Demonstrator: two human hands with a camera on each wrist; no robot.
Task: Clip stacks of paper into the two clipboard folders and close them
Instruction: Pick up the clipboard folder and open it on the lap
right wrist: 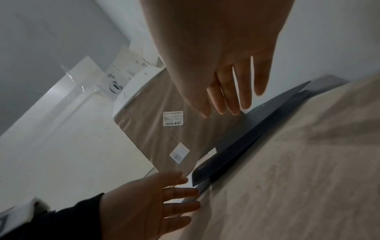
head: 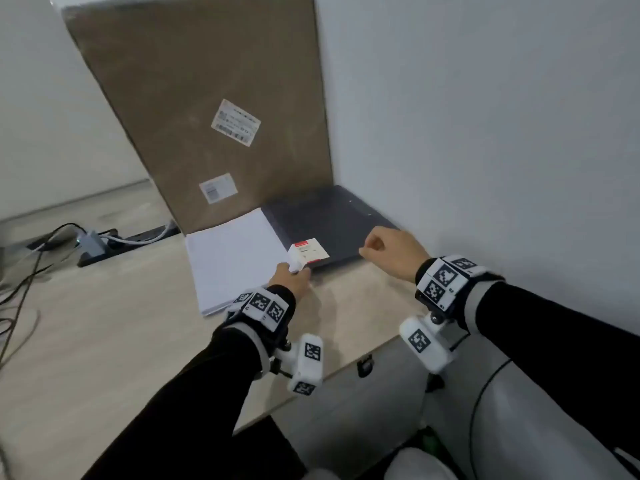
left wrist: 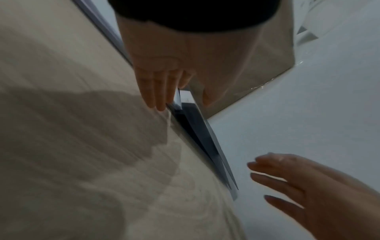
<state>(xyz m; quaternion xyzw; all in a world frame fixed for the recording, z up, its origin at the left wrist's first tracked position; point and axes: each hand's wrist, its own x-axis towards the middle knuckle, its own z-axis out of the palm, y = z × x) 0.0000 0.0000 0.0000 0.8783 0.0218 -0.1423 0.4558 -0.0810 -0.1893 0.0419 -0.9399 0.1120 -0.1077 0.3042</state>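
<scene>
Dark clipboard folders [head: 332,223] lie stacked and closed in the table's corner by the wall, with a white and red label [head: 310,249] on the near left corner. A white paper stack [head: 232,258] lies flat just left of them. My left hand [head: 294,275] reaches that labelled corner with straight fingers, fingertips [left wrist: 158,104] at the folder edge [left wrist: 201,133] and thumb above. My right hand [head: 388,249] hovers over the folders' near right edge with relaxed fingers [right wrist: 232,104], holding nothing. The folder [right wrist: 257,129] shows a thin gap between its dark layers.
A tall cardboard box [head: 207,98] stands right behind the paper and folders. The white wall [head: 485,133] bounds the right side. A power strip with cables [head: 93,244] lies at the far left. The table's front edge [head: 346,358] runs below my wrists.
</scene>
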